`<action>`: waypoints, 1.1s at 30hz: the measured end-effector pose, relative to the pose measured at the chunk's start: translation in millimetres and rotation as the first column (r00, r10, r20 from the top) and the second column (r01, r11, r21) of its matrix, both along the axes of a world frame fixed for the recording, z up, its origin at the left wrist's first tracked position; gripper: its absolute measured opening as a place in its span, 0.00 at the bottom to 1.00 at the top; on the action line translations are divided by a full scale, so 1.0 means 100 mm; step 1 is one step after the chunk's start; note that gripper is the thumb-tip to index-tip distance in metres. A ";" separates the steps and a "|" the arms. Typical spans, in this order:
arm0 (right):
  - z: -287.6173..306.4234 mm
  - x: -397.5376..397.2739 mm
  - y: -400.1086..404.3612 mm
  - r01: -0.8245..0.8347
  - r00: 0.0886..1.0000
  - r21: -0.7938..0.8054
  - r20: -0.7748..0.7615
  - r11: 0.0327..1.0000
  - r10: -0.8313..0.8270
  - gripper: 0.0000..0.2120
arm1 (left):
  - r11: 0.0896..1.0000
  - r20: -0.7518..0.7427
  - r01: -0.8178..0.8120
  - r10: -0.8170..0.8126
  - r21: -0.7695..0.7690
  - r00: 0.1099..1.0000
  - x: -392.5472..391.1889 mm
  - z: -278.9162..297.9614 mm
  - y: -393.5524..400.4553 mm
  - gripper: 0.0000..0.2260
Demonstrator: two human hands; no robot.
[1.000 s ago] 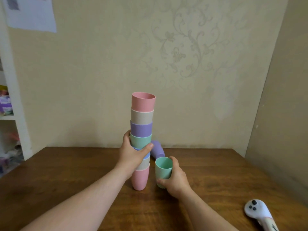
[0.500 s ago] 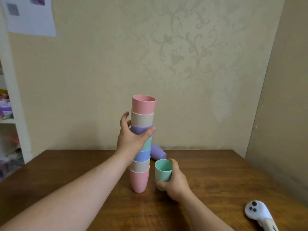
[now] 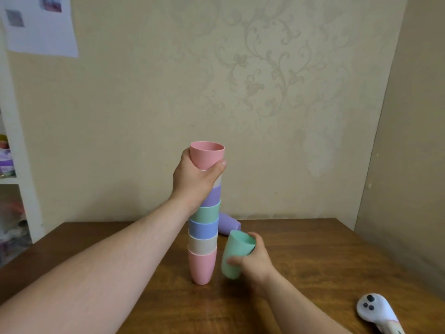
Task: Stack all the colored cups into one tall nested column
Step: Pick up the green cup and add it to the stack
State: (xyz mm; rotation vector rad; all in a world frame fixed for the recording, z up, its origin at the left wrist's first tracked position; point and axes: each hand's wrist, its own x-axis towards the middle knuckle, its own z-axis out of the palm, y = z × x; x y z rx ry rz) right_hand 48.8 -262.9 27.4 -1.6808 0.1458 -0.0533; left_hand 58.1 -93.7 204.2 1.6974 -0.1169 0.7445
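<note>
Pink at both ends, the column of cups point(image 3: 204, 227) stands upright on the tabletop point(image 3: 313, 256), with cream, purple, green, blue and cream bands between. The left hand point(image 3: 195, 182) wraps the top of it, fingers point(image 3: 218, 166) closed around the base of the top pink cup point(image 3: 207, 154) and the cup under it. Just right of the column's foot, the right hand point(image 3: 255, 259) grips a loose green cup point(image 3: 234, 255), fingers curled round its side; it is tilted, mouth up and to the right, bottom apparently just off the wood. To nest it, that cup has to travel up and left, then come down straight along the column's vertical axis into the open pink mouth. Air above the top is clear. A purple cup point(image 3: 230, 224) lies on its side behind the column near the wall, closer to the right hand. A white remote point(image 3: 378, 312) sits well apart by the near right edge.
</note>
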 end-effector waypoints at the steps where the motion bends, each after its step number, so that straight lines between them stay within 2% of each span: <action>1: 0.13 0.04 0.01 0.042 0.999 0.062 0.022 0.997 -0.044 0.44 | 1.000 0.007 -0.007 0.007 -0.005 1.000 0.00 -0.01 0.00 0.26; 4: 0.87 0.18 0.00 0.187 0.952 0.223 0.199 0.957 -0.232 0.42 | 1.000 0.022 -0.024 0.024 -0.016 0.999 0.01 -0.02 0.00 0.29; 6: 1.53 0.19 0.01 0.174 0.890 0.368 0.338 0.913 -0.306 0.43 | 1.000 0.012 -0.020 0.020 -0.018 1.000 0.02 -0.04 0.00 0.29; 8: 2.15 0.12 0.09 0.097 0.826 0.430 0.469 0.898 -0.314 0.40 | 0.999 0.002 -0.023 0.023 -0.024 1.000 0.03 -0.04 -0.01 0.29; 10: 2.63 0.00 0.22 0.012 0.782 0.366 0.576 0.930 -0.237 0.37 | 0.999 -0.015 -0.027 0.027 -0.047 1.000 0.02 -0.02 -0.02 0.28; 12: 2.93 -0.14 0.37 -0.034 0.750 0.212 0.652 0.977 -0.115 0.37 | 0.998 -0.042 -0.029 0.027 -0.058 0.999 0.01 0.00 -0.02 0.27; 16: 2.90 -0.13 0.64 -0.072 0.774 -0.111 0.621 0.991 0.126 0.45 | 0.999 -0.086 -0.015 0.011 -0.040 0.996 0.02 0.03 -0.03 0.22; 19: 2.62 -0.05 0.76 -0.066 0.810 -0.222 0.557 0.973 0.182 0.46 | 1.000 -0.103 -0.021 0.023 0.016 0.994 0.01 0.10 -0.06 0.23; 21: 2.46 -0.01 0.78 -0.106 0.835 -0.162 0.522 0.981 0.176 0.44 | 0.998 -0.090 0.025 -0.029 -0.049 0.995 0.03 0.09 -0.06 0.30; 23: 2.36 0.05 0.78 -0.141 0.843 -0.086 0.512 0.986 0.165 0.44 | 0.991 -0.092 0.072 -0.082 -0.110 0.992 0.03 0.06 -0.05 0.23; 25: 2.31 0.08 0.78 -0.175 0.844 -0.044 0.508 0.983 0.173 0.45 | 0.995 -0.065 0.069 -0.074 -0.075 0.995 0.00 0.01 -0.04 0.20; 26: 2.31 0.08 0.78 -0.201 0.845 -0.024 0.501 0.979 0.186 0.45 | 0.997 -0.063 0.042 -0.045 -0.059 0.997 0.00 -0.02 -0.03 0.22; 30: 2.33 0.10 0.76 -0.287 0.848 0.035 0.475 0.957 0.237 0.42 | 0.999 -0.164 0.047 -0.049 -0.016 0.985 0.00 -0.41 0.05 0.45; 31: 2.33 0.13 0.76 -0.287 0.846 0.036 0.478 0.957 0.236 0.42 | 0.997 -0.191 0.068 -0.062 0.025 0.980 0.00 -0.55 0.08 0.47; 33: 2.31 0.21 0.74 -0.294 0.844 0.033 0.478 0.955 0.243 0.42 | 0.994 -0.246 0.083 -0.061 0.078 0.967 0.01 -0.77 0.12 0.44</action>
